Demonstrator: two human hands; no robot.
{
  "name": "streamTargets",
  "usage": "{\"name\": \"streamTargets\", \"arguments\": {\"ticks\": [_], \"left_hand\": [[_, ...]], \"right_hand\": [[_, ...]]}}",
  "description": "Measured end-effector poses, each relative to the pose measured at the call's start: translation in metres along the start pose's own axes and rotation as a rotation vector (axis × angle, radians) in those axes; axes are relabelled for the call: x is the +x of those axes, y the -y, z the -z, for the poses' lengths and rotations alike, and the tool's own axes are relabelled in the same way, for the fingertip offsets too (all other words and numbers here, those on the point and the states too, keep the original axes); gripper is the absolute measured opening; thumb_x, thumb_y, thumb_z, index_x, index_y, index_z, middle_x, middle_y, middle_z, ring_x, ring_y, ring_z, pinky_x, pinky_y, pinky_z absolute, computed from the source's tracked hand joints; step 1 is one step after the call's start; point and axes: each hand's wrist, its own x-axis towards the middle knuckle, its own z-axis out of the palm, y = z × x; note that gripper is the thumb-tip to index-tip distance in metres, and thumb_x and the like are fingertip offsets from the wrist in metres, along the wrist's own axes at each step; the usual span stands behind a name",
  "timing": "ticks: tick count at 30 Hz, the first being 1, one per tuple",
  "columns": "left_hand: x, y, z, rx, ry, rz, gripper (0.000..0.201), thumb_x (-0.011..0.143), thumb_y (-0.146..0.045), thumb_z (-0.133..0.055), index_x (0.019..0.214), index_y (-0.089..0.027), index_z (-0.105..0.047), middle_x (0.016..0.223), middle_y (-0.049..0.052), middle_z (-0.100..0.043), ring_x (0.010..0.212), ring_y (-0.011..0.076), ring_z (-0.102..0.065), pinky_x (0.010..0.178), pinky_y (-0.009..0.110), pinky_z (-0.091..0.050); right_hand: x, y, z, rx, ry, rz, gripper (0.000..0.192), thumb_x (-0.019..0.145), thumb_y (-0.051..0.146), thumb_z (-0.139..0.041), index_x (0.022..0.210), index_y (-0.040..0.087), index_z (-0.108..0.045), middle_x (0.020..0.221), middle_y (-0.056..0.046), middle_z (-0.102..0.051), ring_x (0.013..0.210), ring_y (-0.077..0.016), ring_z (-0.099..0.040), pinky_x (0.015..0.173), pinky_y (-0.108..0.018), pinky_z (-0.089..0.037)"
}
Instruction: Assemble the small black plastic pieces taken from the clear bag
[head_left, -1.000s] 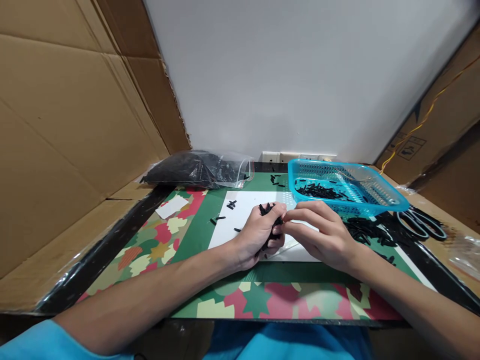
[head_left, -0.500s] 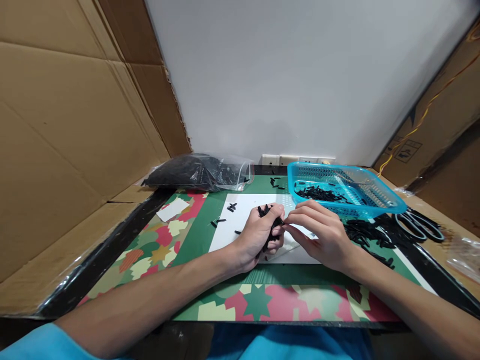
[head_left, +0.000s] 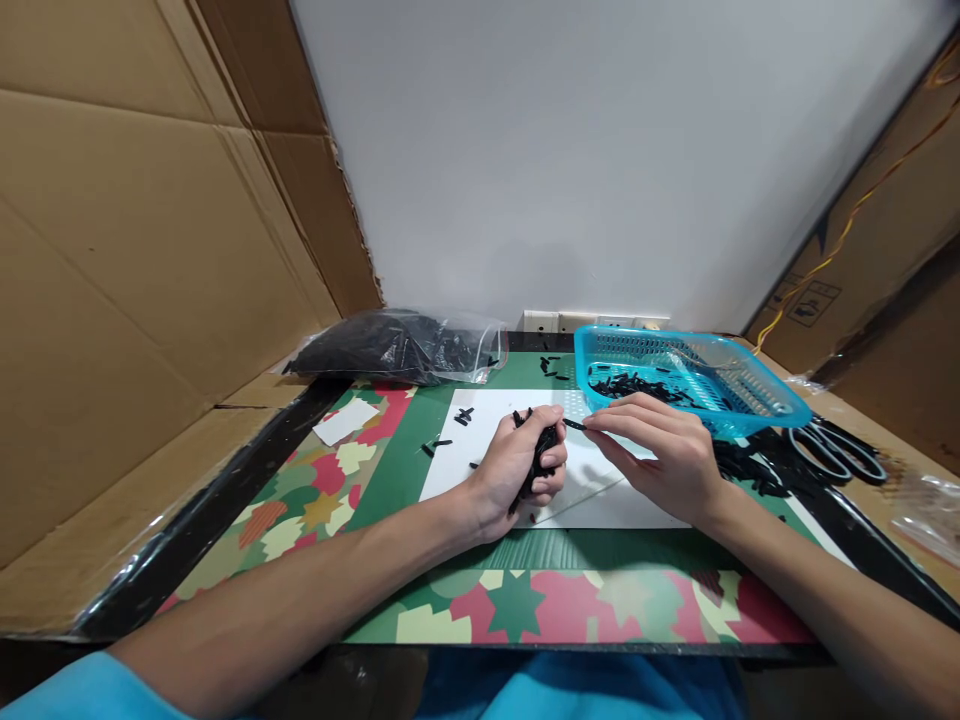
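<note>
My left hand [head_left: 514, 462] is closed around a bunch of small black stick-like pieces [head_left: 541, 462], some poking out past the thumb and below the fingers. Between thumb and fingertips, my right hand [head_left: 664, 450] pinches a single black piece [head_left: 574, 425], whose far end is close to the left thumb. Both hands are above a white sheet [head_left: 480, 440]. Several loose pieces [head_left: 463, 415] lie on the sheet's left part, and a dark pile of them [head_left: 750, 468] is partly hidden behind my right hand.
A blue plastic basket [head_left: 780, 405] at the back right holds many black pieces. Black-handled scissors [head_left: 836, 450] lie beside it. At the back left rests a clear bag [head_left: 397, 345] of black contents. Cardboard [head_left: 150, 200] walls the left; a white paper scrap [head_left: 345, 421] lies nearby.
My right hand has drawn away to the right from the left hand, with one black piece now visible in its fingertips. The left hand stays in nearly the same place.
</note>
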Motion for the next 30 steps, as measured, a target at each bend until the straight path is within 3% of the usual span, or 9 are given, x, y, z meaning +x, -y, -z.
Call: {"name": "streamTargets", "arguments": {"ticks": [13, 22, 30], "left_hand": [[-0.0037, -0.002, -0.0013, 0.051, 0.026, -0.005, 0.035, 0.092, -0.051, -0.07, 0.08, -0.022, -0.054, 0.052, -0.01, -0.04, 0.036, 0.0054, -0.033, 0.034, 0.015, -0.017], [-0.0014, -0.0003, -0.0002, 0.039, 0.037, 0.005, 0.034, 0.093, -0.05, -0.069, 0.081, -0.022, -0.054, 0.052, -0.01, -0.041, 0.035, 0.0051, -0.032, 0.034, 0.015, -0.02], [-0.002, -0.0004, 0.0006, 0.05, 0.066, -0.027, 0.036, 0.092, -0.051, -0.071, 0.079, -0.022, -0.054, 0.051, -0.01, -0.041, 0.034, 0.0054, -0.033, 0.033, 0.015, -0.02]], "right_hand": [[0.0001, -0.0002, -0.0008, 0.057, 0.013, -0.085, 0.013, 0.098, 0.007, -0.07, 0.1, 0.019, -0.074, 0.085, -0.006, -0.081, 0.071, -0.0188, -0.072, 0.067, -0.031, -0.058], [-0.0055, 0.0003, 0.0011, -0.02, 0.025, 0.04, 0.01, 0.1, 0.008, -0.068, 0.103, 0.016, -0.074, 0.086, -0.007, -0.082, 0.069, -0.0172, -0.076, 0.063, -0.027, -0.056], [-0.0061, -0.0022, 0.0009, -0.068, 0.028, 0.042, 0.008, 0.102, 0.011, -0.066, 0.103, 0.016, -0.073, 0.081, -0.007, -0.08, 0.065, -0.0171, -0.074, 0.061, -0.027, -0.054]]}}
